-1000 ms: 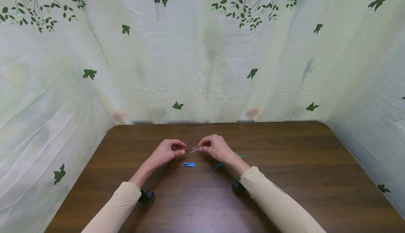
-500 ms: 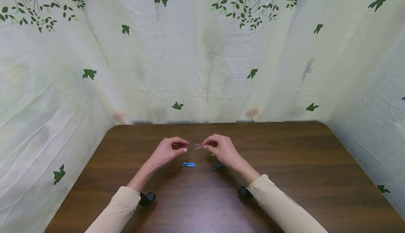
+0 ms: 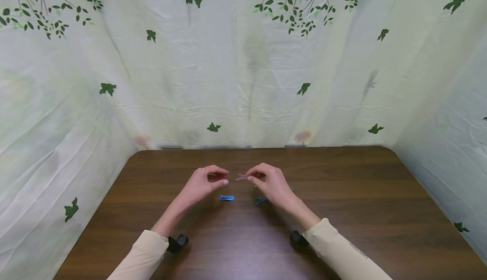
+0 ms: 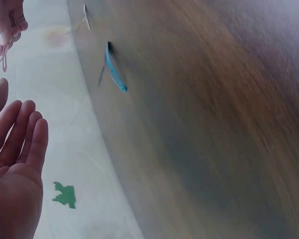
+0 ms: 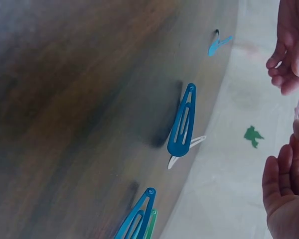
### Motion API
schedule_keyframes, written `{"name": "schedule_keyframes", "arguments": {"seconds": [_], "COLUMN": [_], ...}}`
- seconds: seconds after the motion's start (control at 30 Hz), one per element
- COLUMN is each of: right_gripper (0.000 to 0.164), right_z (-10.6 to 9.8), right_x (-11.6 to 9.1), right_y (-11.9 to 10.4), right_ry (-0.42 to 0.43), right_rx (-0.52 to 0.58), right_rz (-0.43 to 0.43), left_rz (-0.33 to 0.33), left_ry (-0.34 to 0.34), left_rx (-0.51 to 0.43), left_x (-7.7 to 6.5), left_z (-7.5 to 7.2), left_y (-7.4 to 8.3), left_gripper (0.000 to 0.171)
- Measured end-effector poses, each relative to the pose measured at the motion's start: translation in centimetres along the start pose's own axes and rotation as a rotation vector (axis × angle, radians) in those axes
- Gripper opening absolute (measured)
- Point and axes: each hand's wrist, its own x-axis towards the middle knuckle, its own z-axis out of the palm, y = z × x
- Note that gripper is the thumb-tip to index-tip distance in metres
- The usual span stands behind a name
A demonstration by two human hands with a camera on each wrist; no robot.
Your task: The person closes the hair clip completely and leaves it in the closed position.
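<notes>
Between thumb and fingertips, my right hand pinches a pinkish-purple snap hair clip, whose free end points at the left hand. Its two prongs stand apart in the left wrist view, where the pink clip hangs from the right fingers. My left hand hovers just left of the clip with relaxed fingers and a gap between thumb and fingers; in the left wrist view nothing shows in the left hand. Below the hands, a light blue hair clip lies on the table.
Beneath the right wrist lie a darker blue hair clip and a partly hidden green one. A white clip shows behind a blue clip in the right wrist view. A leaf-patterned curtain borders the brown table.
Both hands have shifted slightly to the right, the pink hair clip moving along in the right hand's pinch. The clips on the table have stayed put.
</notes>
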Motion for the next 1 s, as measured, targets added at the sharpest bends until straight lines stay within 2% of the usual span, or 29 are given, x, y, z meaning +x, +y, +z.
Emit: {"name": "schedule_keyframes", "arguments": {"seconds": [0.3, 0.67, 1.0], "right_gripper": [0.011, 0.014, 0.014], "right_z": [-0.5, -1.4, -2.3], "right_x": [-0.9, -2.4, -3.9], "right_y": [-0.7, -1.4, -2.0], "right_ry": [0.025, 0.051, 0.050], "right_rx": [0.021, 0.057, 0.063], "right_rz": [-0.041, -0.088, -0.083], "left_rz": [0.067, 0.108, 0.145], "left_ry": [0.010, 0.033, 0.059], "left_rx": [0.018, 0.040, 0.091], "left_x": [-0.9, -2.0, -3.2], "left_z": [0.1, 0.8, 1.4], "left_y": [1.5, 2.9, 4.0], "left_gripper": [0.024, 0.024, 0.027]}}
